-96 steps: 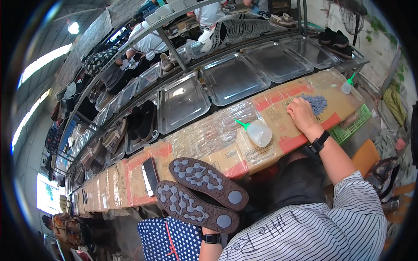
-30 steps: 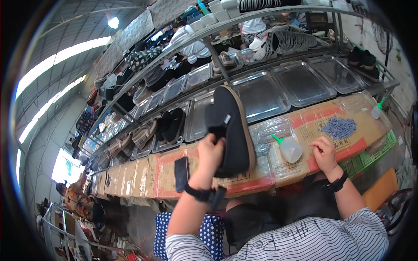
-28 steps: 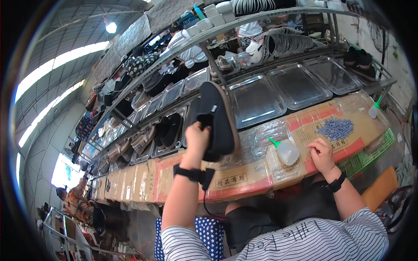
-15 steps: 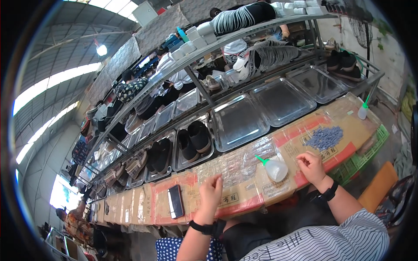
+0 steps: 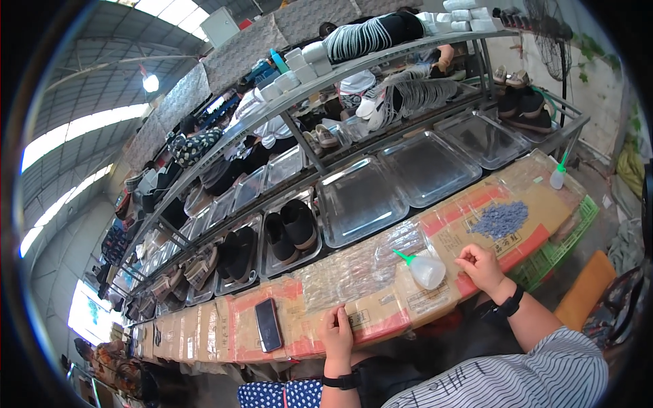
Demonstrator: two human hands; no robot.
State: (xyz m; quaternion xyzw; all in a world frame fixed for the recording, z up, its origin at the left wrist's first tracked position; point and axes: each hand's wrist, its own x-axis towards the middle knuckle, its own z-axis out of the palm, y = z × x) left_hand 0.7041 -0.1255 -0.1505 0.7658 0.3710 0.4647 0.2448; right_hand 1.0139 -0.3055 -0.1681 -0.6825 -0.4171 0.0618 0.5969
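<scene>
Your hands are well apart from each other, and no object shows in either one. Both are loosely curled; you cannot tell from this view whether the fingertips meet, or whether something small sits inside. The squeeze bottle (image 5: 428,272) appears to lie on its side on the desk (image 5: 211,333), green nozzle toward your left; it is just beside your right hand (image 5: 479,267), probably so that it takes only a short reach. The pile of blue pieces (image 5: 500,219) spreads just past that hand, likely loose so that single bits can be picked out. A pair of black shoes (image 5: 290,231) stands side by side in a metal tray (image 5: 320,253) across the desk, which probably keeps the two together. The phone (image 5: 269,325) lies flat to the left of your left hand (image 5: 337,333), perhaps there to stay off the middle of the surface.

Your right forearm slants in from the lower right, the wrist turned so the knuckles face up and the fingers point left. Your left forearm rises almost straight from the lower edge, fingers upward, near the desk's front edge.
</scene>
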